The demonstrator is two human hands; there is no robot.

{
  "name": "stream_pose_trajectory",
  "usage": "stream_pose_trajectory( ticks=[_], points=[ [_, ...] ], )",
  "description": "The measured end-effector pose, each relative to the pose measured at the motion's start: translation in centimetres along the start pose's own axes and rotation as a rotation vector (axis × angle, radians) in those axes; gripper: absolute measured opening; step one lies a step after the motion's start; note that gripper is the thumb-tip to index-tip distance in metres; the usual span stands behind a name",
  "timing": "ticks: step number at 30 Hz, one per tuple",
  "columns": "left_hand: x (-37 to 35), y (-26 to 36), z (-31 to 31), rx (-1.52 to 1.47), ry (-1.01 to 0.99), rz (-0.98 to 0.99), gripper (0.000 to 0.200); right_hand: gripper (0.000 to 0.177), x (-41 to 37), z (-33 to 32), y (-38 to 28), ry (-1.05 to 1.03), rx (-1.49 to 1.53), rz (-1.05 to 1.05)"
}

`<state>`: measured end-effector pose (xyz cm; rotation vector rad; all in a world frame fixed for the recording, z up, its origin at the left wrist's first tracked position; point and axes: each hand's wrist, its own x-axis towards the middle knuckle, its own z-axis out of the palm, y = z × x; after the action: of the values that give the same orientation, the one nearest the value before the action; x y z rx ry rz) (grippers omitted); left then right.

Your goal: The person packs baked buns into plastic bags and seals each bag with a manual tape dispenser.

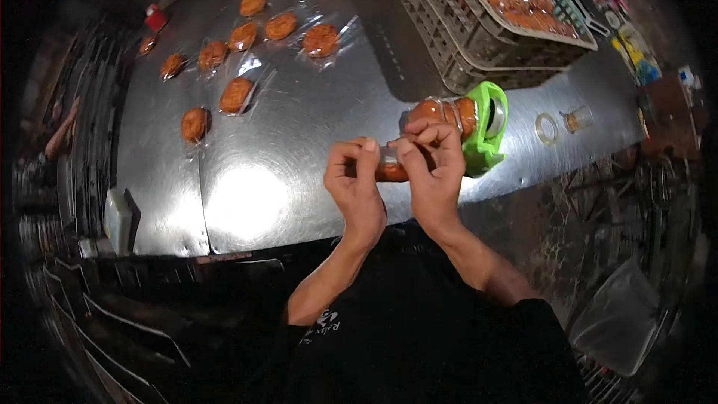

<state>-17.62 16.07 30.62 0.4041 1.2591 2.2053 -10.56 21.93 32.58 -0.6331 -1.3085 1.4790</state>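
My left hand [356, 188] is closed, thumb against bent fingers, on the clear wrap of an orange-brown round pastry [390, 173]. From the other side my right hand [435, 177] pinches at the same wrapped pastry, its fingertips close to the left ones. Most of that pastry is hidden by the fingers. Just beyond the right hand lie more wrapped pastries [465, 114], right against a bright green tape dispenser [490, 151] that holds a roll of tape.
Several pastries [320, 40] in clear film lie spread over the metal table [314, 116]. A slatted plastic crate [479, 45] full of wrapped pastries stands at the back right. Right of the dispenser are a ring [547, 129] and a small clear roll [577, 120].
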Motion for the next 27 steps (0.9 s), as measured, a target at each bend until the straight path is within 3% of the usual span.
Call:
stream_pose_trajectory(
  ticks=[4,6,8,10,12,16,21,22,24,26,27],
  points=[
    [-0.2,-0.7,1.3,-0.079,-0.058,0.075,0.023,0.014,1.6,-4.2,-2.1,0.204,0.007,0.103],
    [0.1,-1.3,0.3,-0.053,-0.103,0.059,0.021,0.022,2.7,-12.7,-0.2,0.306,-0.339,0.006],
    [0.2,-1.5,0.5,-0.06,-0.081,-0.029,0.023,0.036,2.1,-19.7,3.3,0.259,-0.894,0.056],
    [0.2,-2.5,1.1,-0.039,-0.104,-0.054,0.023,0.046,1.9,-19.9,4.3,0.31,-0.8,0.239],
    [0.2,-3.4,1.6,-0.029,-0.151,-0.06,0.023,0.048,3.0,-19.8,4.4,0.379,-0.759,0.223],
    [0.0,-4.1,3.0,0.005,-0.137,-0.074,0.024,0.045,3.9,-23.4,8.7,0.36,-0.766,0.437],
    [0.3,-5.9,3.4,0.033,-0.183,-0.11,0.024,0.031,2.9,-19.8,5.0,0.416,-0.889,-0.037],
    [0.4,-5.8,3.3,0.042,-0.171,-0.116,0.025,0.026,0.9,-19.1,3.3,0.4,-0.882,0.003],
    [0.7,-5.6,3.3,0.05,-0.151,-0.123,0.026,0.026,-2.2,-19.7,5.4,0.449,-0.622,0.344],
    [0.6,-6.4,2.4,0.084,-0.153,-0.147,0.026,0.028,-3.2,-18.5,5.8,0.315,-0.4,0.642],
    [1.2,-6.8,2.4,0.086,-0.148,-0.141,0.026,0.027,-2.8,-15.4,3.6,0.28,-0.543,0.395]
  ],
)
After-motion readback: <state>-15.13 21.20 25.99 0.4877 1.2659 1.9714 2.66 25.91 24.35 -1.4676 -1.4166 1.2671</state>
